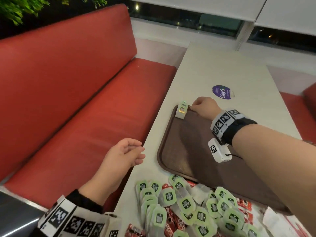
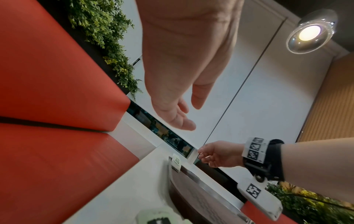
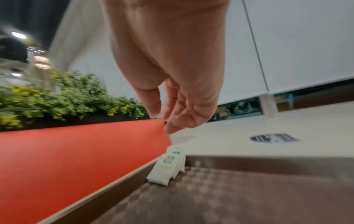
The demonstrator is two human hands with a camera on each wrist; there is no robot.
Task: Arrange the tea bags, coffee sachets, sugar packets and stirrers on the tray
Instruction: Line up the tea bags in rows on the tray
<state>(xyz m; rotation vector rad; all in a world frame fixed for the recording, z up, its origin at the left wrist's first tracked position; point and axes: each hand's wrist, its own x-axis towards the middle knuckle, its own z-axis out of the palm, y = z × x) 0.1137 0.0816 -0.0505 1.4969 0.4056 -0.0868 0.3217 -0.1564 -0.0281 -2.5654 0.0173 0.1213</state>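
A brown tray (image 1: 188, 151) lies on the pale table. A few white tea bags with green tags (image 1: 180, 112) lean together in its far left corner, also seen in the right wrist view (image 3: 166, 166). My right hand (image 1: 192, 106) hovers just right of and above them with loosely bent fingers (image 3: 168, 128) and holds nothing. My left hand (image 1: 141, 150) hangs open and empty, palm up, past the table's left edge over the bench. A loose heap of tea bags (image 1: 186, 202) and red coffee sachets (image 1: 246, 206) covers the tray's near edge and the table in front of it.
A red padded bench (image 1: 77, 100) runs along the table's left side. A purple round sticker (image 1: 222, 92) marks the table beyond the tray. White paper packets (image 1: 273, 221) lie at the near right. The rest of the tray floor is bare.
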